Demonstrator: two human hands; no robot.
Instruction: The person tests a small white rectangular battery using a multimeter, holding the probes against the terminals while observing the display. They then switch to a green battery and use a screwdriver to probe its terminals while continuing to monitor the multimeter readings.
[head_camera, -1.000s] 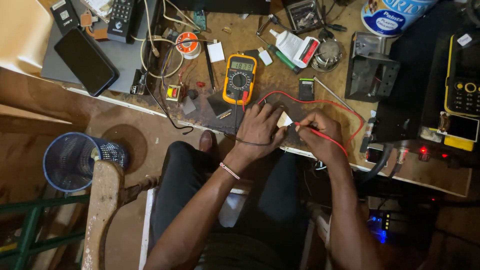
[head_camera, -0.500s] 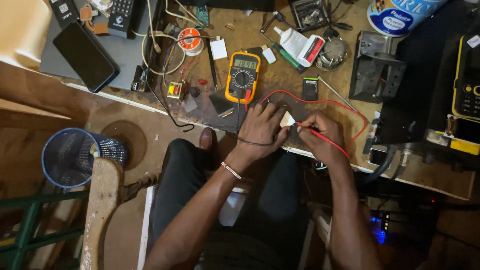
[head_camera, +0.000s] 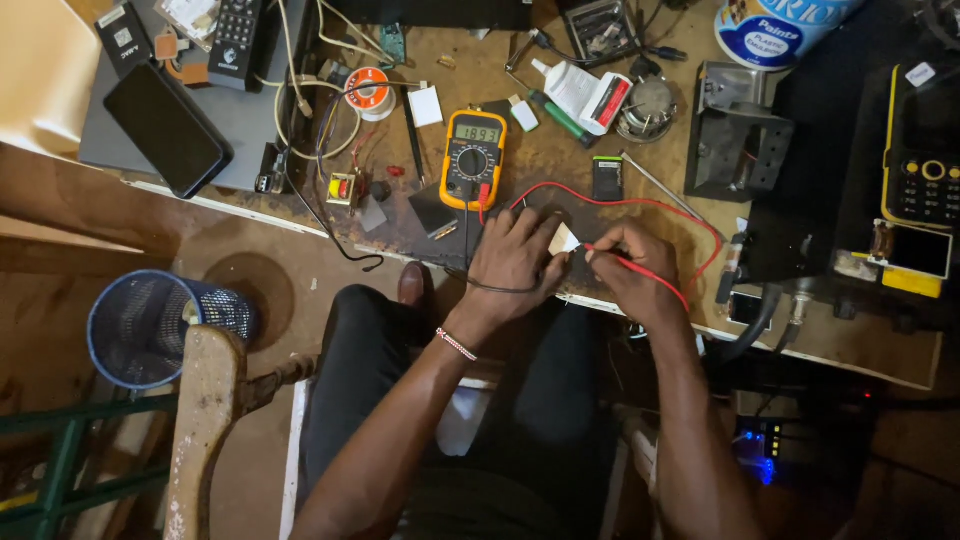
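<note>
My left hand (head_camera: 515, 262) grips a small white rectangular battery-like part (head_camera: 563, 240) at the workbench's front edge, with a black lead looped under the wrist. My right hand (head_camera: 630, 268) holds a red test probe (head_camera: 640, 268) like a pen, its tip touching the white part. The red lead (head_camera: 640, 203) arcs back to a yellow multimeter (head_camera: 474, 158) lying just beyond my left hand, its display lit with digits.
The wooden bench (head_camera: 560, 170) is cluttered: black phone (head_camera: 167, 130), remote (head_camera: 237, 40), solder reel (head_camera: 374, 90), glue tube (head_camera: 580, 95), metal bracket (head_camera: 735, 135), yellow-black keypad phone (head_camera: 925, 165), paint tub (head_camera: 775, 25). A blue mesh bin (head_camera: 150, 325) and wooden chair back (head_camera: 205, 430) stand at left.
The view has shifted slightly and the bench sits a little lower in frame. Both hands stay together on the white part with the probe against it.
</note>
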